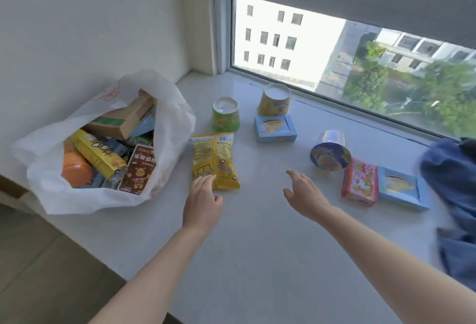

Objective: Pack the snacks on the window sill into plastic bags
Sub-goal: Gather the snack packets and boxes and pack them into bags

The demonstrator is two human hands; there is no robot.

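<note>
Window sill [257, 259]: pale, smooth, deep.

Plastic bag [43, 190]: white, thin, crumpled, mouth gaping toward the camera. It is the reference for all places below. Already filled with snacks, among them an orange tub [76, 171] and a brown pouch [139, 169] whose pale label carries Chinese characters, too blurred to read with confidence.

Blue cloth [450, 182]: far right of the bag, bunched.

Yellow packet [216, 161]: just right of the bag, lying flat. Its long axis runs from the near edge toward the window, with the sealed top end at the window side. Dense small print, not legible.

Left hand [203, 202]: right of the bag, fingers straight and relaxed, tips touching the packet's near left corner, no grasp.

Right hand [304, 195]: further right, above the sill, fingers loosely spread, holding nothing.

Two blue boxes, flat, each with a yellow picture: one [275, 128] right of the bag beyond the packet, one [401, 188] far right, touching a pink box [359, 182].

Cups: green cup [225, 115] and yellow cup [274, 102] upside down, right of the bag toward the window. Blue cup [331, 153] on its side, lid facing the camera.
</note>
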